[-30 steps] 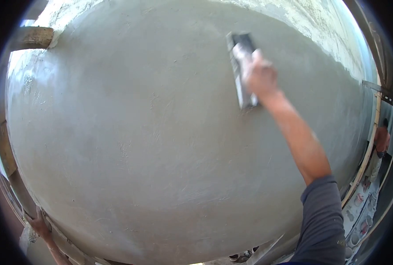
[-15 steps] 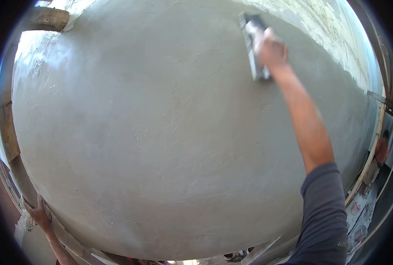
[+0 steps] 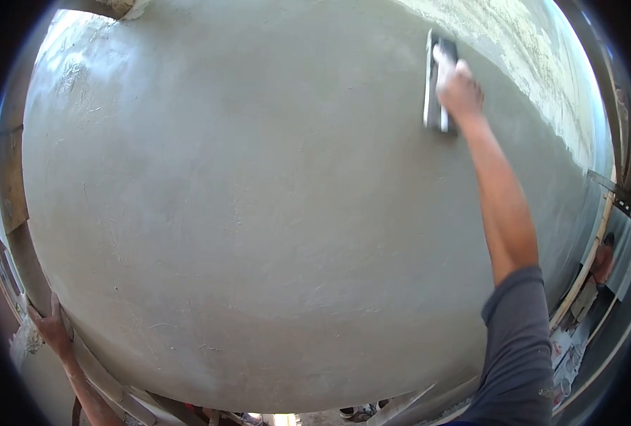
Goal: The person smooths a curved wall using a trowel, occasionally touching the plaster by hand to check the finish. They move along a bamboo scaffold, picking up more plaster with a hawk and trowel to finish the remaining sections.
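Against the smooth, wet grey plaster (image 3: 259, 213), my right hand (image 3: 462, 94) is closed round the handle of a rectangular plastering trowel (image 3: 431, 89). The blade stands nearly upright on the upper right of the wall, slightly smeared by motion. At the lower left, my left hand (image 3: 53, 331) grips the edge of a long plank (image 3: 31, 263) that borders the plaster, with thumb and fingers to either side of it. Part of that grip is hidden.
Rough pale wall (image 3: 518, 57) lies above the plaster at upper right. A metal bracket (image 3: 608, 186) and a bamboo pole (image 3: 584, 273) run along the right edge. Another person (image 3: 602, 263) is beyond the pole. A slanted board (image 3: 404, 405) stands below.
My right hand has carried the trowel to the right along the wall, and the blade is more upright. My left hand stays on the plank. The view has shifted slightly.
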The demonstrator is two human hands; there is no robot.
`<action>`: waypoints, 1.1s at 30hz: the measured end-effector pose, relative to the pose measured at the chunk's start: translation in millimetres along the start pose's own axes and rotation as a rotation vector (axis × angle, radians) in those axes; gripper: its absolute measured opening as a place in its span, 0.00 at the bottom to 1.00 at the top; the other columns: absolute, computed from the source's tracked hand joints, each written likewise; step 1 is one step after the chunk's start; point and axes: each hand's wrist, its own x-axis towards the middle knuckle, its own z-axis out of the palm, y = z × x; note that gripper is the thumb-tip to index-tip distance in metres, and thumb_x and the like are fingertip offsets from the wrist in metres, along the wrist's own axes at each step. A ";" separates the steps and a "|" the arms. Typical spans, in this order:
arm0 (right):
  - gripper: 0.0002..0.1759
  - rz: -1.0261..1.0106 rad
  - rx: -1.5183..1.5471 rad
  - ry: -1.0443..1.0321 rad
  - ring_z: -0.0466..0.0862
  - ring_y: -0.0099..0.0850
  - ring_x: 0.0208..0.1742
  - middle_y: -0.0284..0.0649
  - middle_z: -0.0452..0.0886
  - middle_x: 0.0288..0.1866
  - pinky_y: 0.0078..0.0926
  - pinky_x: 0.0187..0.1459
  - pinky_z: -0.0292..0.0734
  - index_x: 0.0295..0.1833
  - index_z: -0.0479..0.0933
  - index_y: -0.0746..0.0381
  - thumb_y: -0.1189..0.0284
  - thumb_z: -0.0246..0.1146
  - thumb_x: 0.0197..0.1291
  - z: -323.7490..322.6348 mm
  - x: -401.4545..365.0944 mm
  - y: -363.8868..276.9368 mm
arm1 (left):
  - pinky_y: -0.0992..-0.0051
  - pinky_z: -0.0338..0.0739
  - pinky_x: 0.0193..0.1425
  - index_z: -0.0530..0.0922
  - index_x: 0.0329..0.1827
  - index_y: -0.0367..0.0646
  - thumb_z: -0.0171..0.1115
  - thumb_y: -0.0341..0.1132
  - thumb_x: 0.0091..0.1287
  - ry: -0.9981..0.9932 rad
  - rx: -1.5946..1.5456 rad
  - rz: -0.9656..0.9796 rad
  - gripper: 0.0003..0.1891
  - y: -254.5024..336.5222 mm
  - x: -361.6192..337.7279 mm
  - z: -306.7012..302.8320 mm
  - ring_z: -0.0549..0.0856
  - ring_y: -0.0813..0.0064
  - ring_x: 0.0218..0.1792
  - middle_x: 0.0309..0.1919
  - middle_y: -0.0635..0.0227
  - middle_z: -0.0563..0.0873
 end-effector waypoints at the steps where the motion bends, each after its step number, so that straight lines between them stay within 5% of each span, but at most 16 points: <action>1: 0.26 -0.046 0.043 -0.071 0.84 0.49 0.49 0.49 0.80 0.49 0.50 0.53 0.78 0.71 0.70 0.37 0.67 0.46 0.69 -15.0 -32.1 -3.7 | 0.62 0.69 0.68 0.65 0.72 0.35 0.69 0.46 0.65 0.009 0.009 0.006 0.37 -3.0 -0.5 0.7 0.76 0.52 0.65 0.65 0.47 0.75; 6: 0.23 0.210 0.052 -0.079 0.85 0.50 0.48 0.51 0.82 0.48 0.46 0.50 0.80 0.67 0.74 0.40 0.64 0.50 0.68 4.0 22.5 43.4 | 0.62 0.68 0.69 0.65 0.72 0.35 0.69 0.45 0.65 0.028 0.079 0.011 0.37 -0.6 -4.1 0.3 0.75 0.52 0.66 0.66 0.47 0.75; 9: 0.20 0.175 0.083 -0.126 0.85 0.51 0.49 0.55 0.81 0.52 0.47 0.51 0.81 0.61 0.77 0.45 0.65 0.52 0.65 5.3 41.5 -36.3 | 0.62 0.67 0.70 0.65 0.72 0.35 0.69 0.44 0.65 0.007 0.048 -0.048 0.37 3.7 2.8 -0.9 0.74 0.52 0.66 0.66 0.47 0.74; 11: 0.22 -0.119 0.153 -0.033 0.85 0.53 0.43 0.51 0.79 0.46 0.49 0.46 0.83 0.64 0.75 0.43 0.69 0.49 0.67 -26.5 -14.5 -85.6 | 0.62 0.67 0.70 0.65 0.72 0.35 0.68 0.44 0.65 -0.002 0.034 -0.060 0.37 -0.5 -0.2 2.1 0.74 0.53 0.67 0.67 0.47 0.74; 14: 0.23 -0.312 0.115 -0.077 0.86 0.50 0.41 0.50 0.78 0.44 0.47 0.43 0.84 0.66 0.74 0.41 0.69 0.49 0.67 -26.4 -44.7 -54.7 | 0.62 0.67 0.70 0.65 0.73 0.35 0.68 0.45 0.65 0.021 0.023 0.002 0.37 -2.9 1.2 5.1 0.74 0.53 0.67 0.67 0.47 0.74; 15: 0.23 -0.130 0.084 -0.102 0.86 0.48 0.40 0.49 0.79 0.44 0.47 0.44 0.83 0.64 0.76 0.41 0.69 0.49 0.67 -21.9 -24.2 -43.4 | 0.62 0.67 0.70 0.65 0.73 0.35 0.68 0.45 0.66 0.010 0.025 -0.008 0.37 6.4 -0.7 0.7 0.74 0.53 0.66 0.67 0.47 0.74; 17: 0.21 0.047 0.150 -0.001 0.86 0.45 0.44 0.49 0.80 0.47 0.46 0.48 0.82 0.62 0.78 0.47 0.67 0.50 0.66 -11.9 32.6 -25.9 | 0.62 0.67 0.69 0.64 0.73 0.35 0.68 0.45 0.66 0.000 0.036 -0.025 0.37 13.0 -0.9 -5.0 0.74 0.53 0.66 0.67 0.47 0.74; 20: 0.20 0.076 0.154 -0.186 0.85 0.46 0.51 0.55 0.79 0.55 0.44 0.50 0.81 0.50 0.81 0.67 0.66 0.52 0.62 -18.3 57.4 -81.8 | 0.62 0.68 0.69 0.65 0.73 0.36 0.68 0.45 0.66 -0.008 0.050 -0.032 0.36 11.0 -0.4 -3.7 0.75 0.53 0.66 0.67 0.48 0.74; 23: 0.22 -0.303 0.127 0.058 0.85 0.47 0.41 0.50 0.78 0.43 0.46 0.40 0.84 0.61 0.79 0.52 0.71 0.53 0.62 -19.2 -28.1 -133.0 | 0.61 0.68 0.68 0.65 0.73 0.37 0.68 0.45 0.65 -0.006 0.054 -0.033 0.36 -4.5 1.1 5.6 0.75 0.52 0.66 0.67 0.48 0.74; 25: 0.25 -0.415 0.317 0.040 0.85 0.45 0.36 0.48 0.76 0.40 0.45 0.37 0.84 0.66 0.76 0.41 0.71 0.52 0.65 -24.7 -71.5 -105.9 | 0.61 0.69 0.67 0.65 0.73 0.38 0.68 0.46 0.65 0.007 0.040 -0.023 0.37 -12.9 1.7 6.9 0.75 0.51 0.65 0.66 0.47 0.74; 27: 0.25 -0.333 0.116 -0.013 0.85 0.45 0.34 0.48 0.77 0.42 0.45 0.36 0.83 0.68 0.73 0.40 0.69 0.51 0.66 -9.4 -62.0 -50.9 | 0.60 0.70 0.66 0.65 0.72 0.38 0.68 0.46 0.65 0.011 0.057 -0.022 0.37 1.8 0.1 2.2 0.76 0.50 0.64 0.65 0.47 0.75; 29: 0.25 -0.016 0.008 -0.033 0.85 0.46 0.34 0.49 0.78 0.43 0.44 0.34 0.83 0.69 0.71 0.43 0.69 0.51 0.67 -7.4 -20.7 -13.3 | 0.59 0.71 0.65 0.67 0.71 0.38 0.69 0.47 0.64 0.001 0.087 -0.085 0.36 24.0 -4.5 -5.9 0.78 0.48 0.62 0.63 0.46 0.78; 33: 0.21 -0.081 0.257 -0.015 0.84 0.46 0.35 0.51 0.77 0.42 0.42 0.36 0.83 0.64 0.74 0.51 0.71 0.52 0.66 -3.4 -0.2 -115.9 | 0.58 0.72 0.64 0.69 0.70 0.38 0.69 0.44 0.63 0.016 0.055 -0.066 0.34 16.8 -3.3 -2.2 0.78 0.47 0.61 0.61 0.47 0.79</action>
